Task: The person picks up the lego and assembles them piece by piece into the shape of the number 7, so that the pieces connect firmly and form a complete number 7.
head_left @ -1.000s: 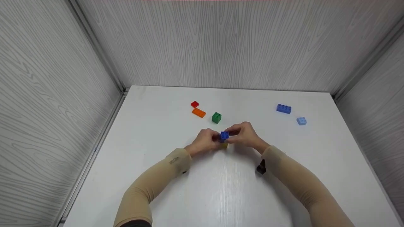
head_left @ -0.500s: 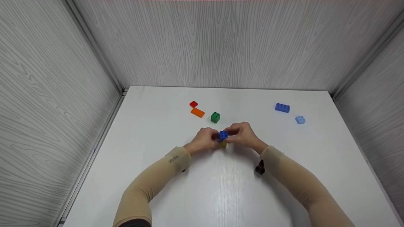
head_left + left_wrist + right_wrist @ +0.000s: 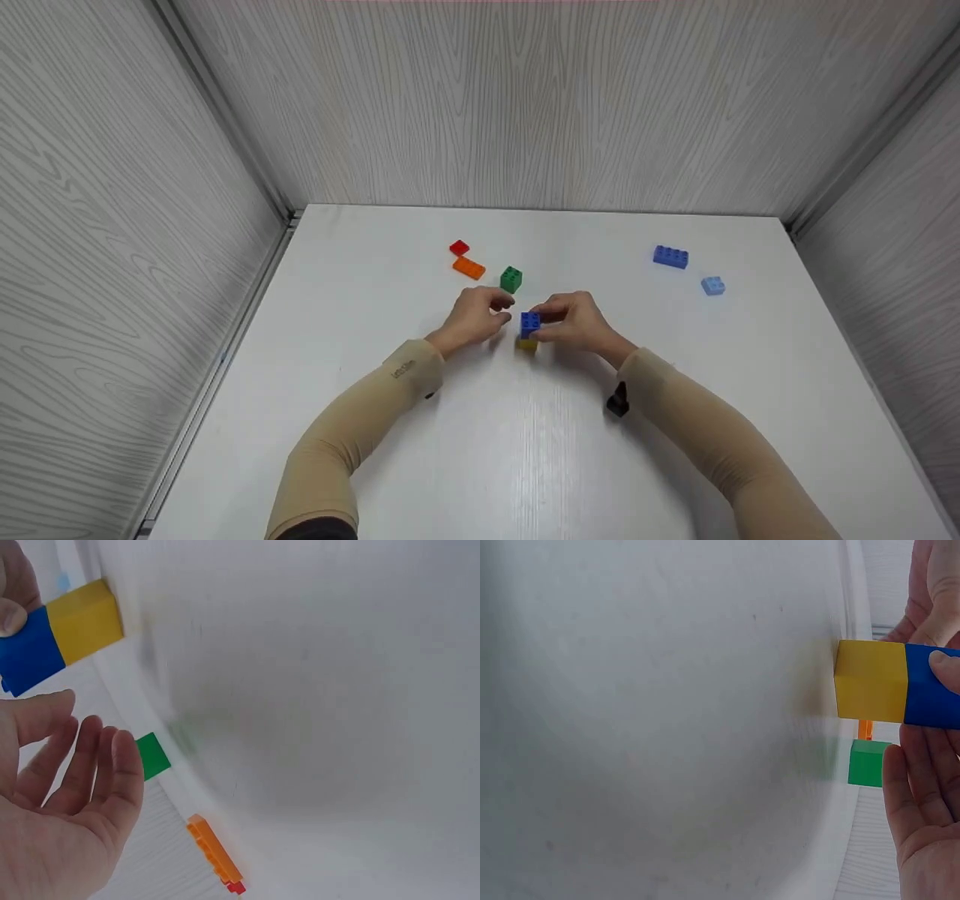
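Note:
A blue toy brick sits on top of a yellow brick, the two making a small upright stack on the white table. My right hand pinches the blue brick between thumb and fingers from the right side. Apart from the stack on its left, my left hand holds nothing; its fingers are loosely bent, with a gap between thumb and fingertips in the left wrist view. Just beyond the left fingertips stands a green brick.
Behind the left hand lie an orange brick and a red brick, close together. Farther right are a longer blue brick and a light blue brick. Panels with a wood-grain pattern enclose the table at the back and sides.
My left hand has let go of the stack and moved left and slightly away, uncovering the yellow brick. The right hand keeps its hold on the blue brick.

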Available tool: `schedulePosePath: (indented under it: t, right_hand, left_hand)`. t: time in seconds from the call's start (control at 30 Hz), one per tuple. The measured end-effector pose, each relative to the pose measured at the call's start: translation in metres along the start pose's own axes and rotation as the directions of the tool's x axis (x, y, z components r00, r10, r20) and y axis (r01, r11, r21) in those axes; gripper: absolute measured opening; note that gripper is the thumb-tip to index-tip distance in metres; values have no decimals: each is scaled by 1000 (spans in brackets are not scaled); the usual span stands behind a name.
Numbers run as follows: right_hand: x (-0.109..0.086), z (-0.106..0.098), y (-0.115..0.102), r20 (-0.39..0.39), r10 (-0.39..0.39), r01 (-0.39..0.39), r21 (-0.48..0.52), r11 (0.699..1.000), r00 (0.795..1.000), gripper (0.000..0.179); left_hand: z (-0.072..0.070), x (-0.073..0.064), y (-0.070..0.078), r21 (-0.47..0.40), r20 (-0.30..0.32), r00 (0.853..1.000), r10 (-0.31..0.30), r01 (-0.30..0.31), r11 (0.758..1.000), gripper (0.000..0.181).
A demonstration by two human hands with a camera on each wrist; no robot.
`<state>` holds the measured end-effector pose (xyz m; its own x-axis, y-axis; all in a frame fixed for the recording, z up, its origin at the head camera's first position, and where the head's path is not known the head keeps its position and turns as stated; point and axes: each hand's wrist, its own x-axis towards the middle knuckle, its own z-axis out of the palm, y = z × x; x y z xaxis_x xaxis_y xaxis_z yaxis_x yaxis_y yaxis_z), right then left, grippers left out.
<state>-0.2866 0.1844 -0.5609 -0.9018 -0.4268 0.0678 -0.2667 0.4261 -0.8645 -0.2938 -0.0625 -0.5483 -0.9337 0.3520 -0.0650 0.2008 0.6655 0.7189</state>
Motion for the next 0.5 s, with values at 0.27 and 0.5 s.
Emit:
schedulePosePath:
  t: [0.27, 0.5]
  right_hand:
    - [1, 1, -2, 1, 40, -40, -2, 999, 999, 34]
    - [1, 1, -2, 0, 72, -72, -3, 997, 997, 35]
  left_hand:
    - [-7, 15, -6, -51, -113, 991, -69, 64, 997, 37]
    - [-9, 30, -8, -126, -148, 978, -146, 128, 984, 46]
